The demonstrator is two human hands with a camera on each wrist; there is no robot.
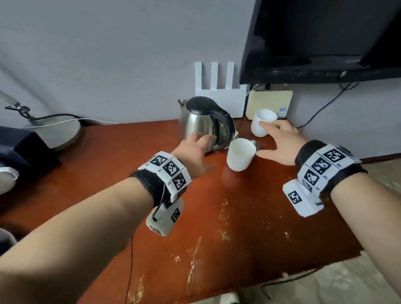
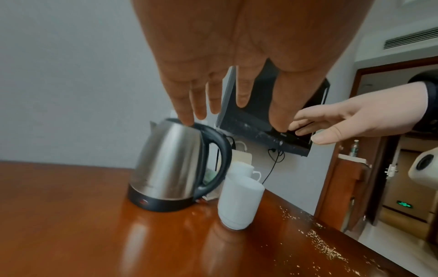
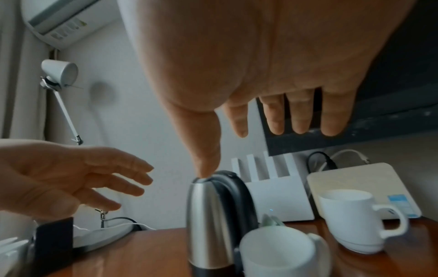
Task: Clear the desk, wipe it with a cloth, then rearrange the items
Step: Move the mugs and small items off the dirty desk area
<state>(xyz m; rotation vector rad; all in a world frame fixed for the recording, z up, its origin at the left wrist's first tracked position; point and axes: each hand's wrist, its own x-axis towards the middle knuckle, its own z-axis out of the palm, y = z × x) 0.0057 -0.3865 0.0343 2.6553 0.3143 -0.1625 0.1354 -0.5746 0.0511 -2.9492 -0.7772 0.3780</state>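
Note:
A steel kettle (image 1: 202, 122) with a black handle stands at the back of the red-brown desk (image 1: 104, 179). A white mug (image 1: 240, 153) sits just right of it, and a second white mug (image 1: 262, 122) stands farther back right. My left hand (image 1: 197, 145) hovers with straight fingers at the kettle's near side, holding nothing. My right hand (image 1: 274, 139) is spread open between the two mugs, its fingertips at the far mug. The left wrist view shows the kettle (image 2: 175, 166) and near mug (image 2: 239, 202) below my straight fingers (image 2: 241, 97). The right wrist view shows both mugs (image 3: 279, 253) (image 3: 350, 215) under the open right hand (image 3: 239, 121).
A white router (image 1: 220, 100) and cream box (image 1: 271, 102) lean on the wall under a black TV (image 1: 327, 31). A lamp base (image 1: 61, 132), dark box (image 1: 18, 148) and white cups (image 1: 0, 176) are at the left. Crumbs (image 1: 221, 231) dot the desk's front right.

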